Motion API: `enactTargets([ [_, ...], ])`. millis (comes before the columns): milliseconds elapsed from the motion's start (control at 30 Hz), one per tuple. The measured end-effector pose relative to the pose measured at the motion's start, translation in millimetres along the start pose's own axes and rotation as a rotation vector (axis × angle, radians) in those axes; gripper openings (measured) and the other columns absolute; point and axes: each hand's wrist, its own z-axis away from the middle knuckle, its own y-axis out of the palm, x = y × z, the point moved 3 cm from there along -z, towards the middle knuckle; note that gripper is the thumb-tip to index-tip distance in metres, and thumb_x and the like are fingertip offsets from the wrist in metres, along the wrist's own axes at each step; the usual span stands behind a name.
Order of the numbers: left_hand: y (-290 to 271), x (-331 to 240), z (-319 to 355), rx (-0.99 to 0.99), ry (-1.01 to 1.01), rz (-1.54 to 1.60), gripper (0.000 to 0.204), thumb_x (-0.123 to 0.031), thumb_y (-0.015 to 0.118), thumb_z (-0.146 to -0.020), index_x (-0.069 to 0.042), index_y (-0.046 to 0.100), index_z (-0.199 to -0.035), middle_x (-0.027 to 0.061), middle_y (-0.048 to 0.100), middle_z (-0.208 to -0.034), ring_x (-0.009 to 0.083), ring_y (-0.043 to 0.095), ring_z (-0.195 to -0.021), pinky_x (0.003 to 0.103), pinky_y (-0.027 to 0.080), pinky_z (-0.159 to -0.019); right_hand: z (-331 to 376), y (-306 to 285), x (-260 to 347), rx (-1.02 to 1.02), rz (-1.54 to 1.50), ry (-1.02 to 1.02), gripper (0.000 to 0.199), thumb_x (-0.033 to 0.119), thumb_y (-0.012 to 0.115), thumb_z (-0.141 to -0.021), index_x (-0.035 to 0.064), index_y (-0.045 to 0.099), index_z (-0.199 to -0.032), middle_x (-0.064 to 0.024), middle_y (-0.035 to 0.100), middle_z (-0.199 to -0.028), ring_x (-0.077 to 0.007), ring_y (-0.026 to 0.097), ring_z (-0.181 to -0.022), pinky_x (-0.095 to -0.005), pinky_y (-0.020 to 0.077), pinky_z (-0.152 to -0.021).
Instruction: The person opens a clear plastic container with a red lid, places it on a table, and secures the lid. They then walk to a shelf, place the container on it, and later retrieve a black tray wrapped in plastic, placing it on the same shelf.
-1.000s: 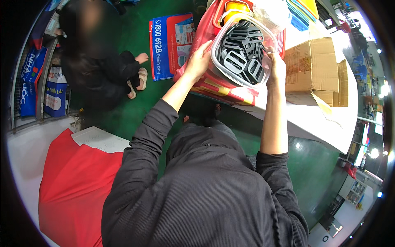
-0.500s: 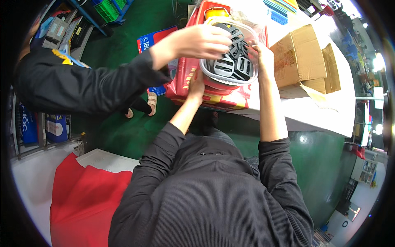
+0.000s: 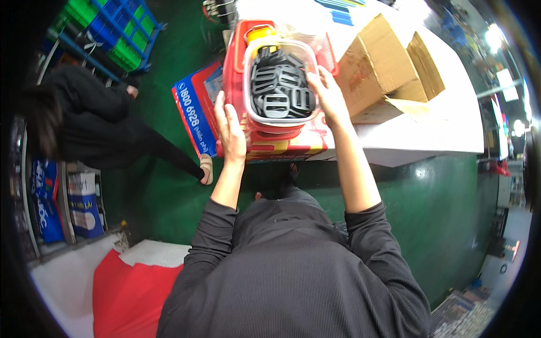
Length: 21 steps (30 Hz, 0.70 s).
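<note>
A clear plastic tub (image 3: 250, 110) full of black and grey plastic strap buckles (image 3: 279, 84) sits at the table's near left corner, over red packaging (image 3: 232, 79). My right hand (image 3: 331, 97) grips the tub's right rim between thumb and fingers. On the other side, my left hand (image 3: 230, 128) is open, its fingers stretched upward beside the red packaging, apart from the tub's rim. Behind the tub stands a red basket (image 3: 241, 48), and a yellow-orange container (image 3: 260, 32) shows at the tub's far edge.
An open cardboard box (image 3: 389, 62) stands right of the tub on the white table (image 3: 451, 124). A blue and red sign panel (image 3: 191, 107) leans left of the table. Another person (image 3: 96, 112) in black is at the left, near blue racks with green crates (image 3: 125, 53).
The other person's arm has withdrawn from over the tub, and that person has moved away left. My left hand has let go of the tub's side; my right stays at its rim.
</note>
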Motion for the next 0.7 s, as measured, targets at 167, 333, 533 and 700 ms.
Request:
enactTargets([
  [167, 16, -70, 4, -0.049, 0.323, -0.156, 0.04, -0.017, 0.029, -0.097, 0.005, 0.033, -0.13, 0.0163, 0.034, -0.136, 0.0247, 0.03, -0.128, 0.036, 0.02, -0.107, 49, -25, -33, -0.101, -0.201, -0.161, 0.044, 0.018, 0.058, -0.087, 0.0048, 0.043, -0.127, -0.0142, 0.051, -0.119, -0.019, 0.049, -0.112, -0.0303, 0.0435, -0.089],
  [333, 57, -124, 35, -0.084, 0.578, -0.01, 0.044, -0.014, 0.029, -0.094, 0.003, 0.02, -0.133, 0.0218, 0.02, -0.14, 0.0325, 0.024, -0.13, 0.041, 0.017, -0.108, 88, -123, -107, -0.19, -0.4, 0.345, 0.044, 0.027, 0.05, -0.091, 0.0058, 0.042, -0.128, -0.0155, 0.049, -0.121, -0.0245, 0.054, -0.107, -0.0347, 0.0483, -0.083],
  [533, 168, -82, 91, 0.391, 0.183, 0.292, 0.049, -0.016, 0.041, -0.088, 0.003, 0.027, -0.131, 0.0202, 0.031, -0.135, 0.0296, 0.028, -0.129, 0.041, 0.02, -0.107, 54, -234, -207, -0.353, -0.805, 0.561, 0.058, 0.013, 0.043, -0.089, 0.0038, 0.015, -0.139, -0.0293, 0.024, -0.136, -0.0418, 0.054, -0.101, -0.0473, 0.0519, -0.078],
  [700, 270, -21, 43, 0.451, -0.052, 0.25, 0.051, -0.034, 0.04, -0.093, -0.004, 0.034, -0.133, 0.0082, 0.038, -0.135, 0.0195, 0.035, -0.125, 0.033, 0.031, -0.098, -17, -255, -326, -0.015, -0.907, 0.547, 0.053, 0.035, 0.043, -0.09, -0.0025, 0.036, -0.127, -0.0232, 0.031, -0.131, -0.0379, 0.054, -0.101, -0.0496, 0.0486, -0.083],
])
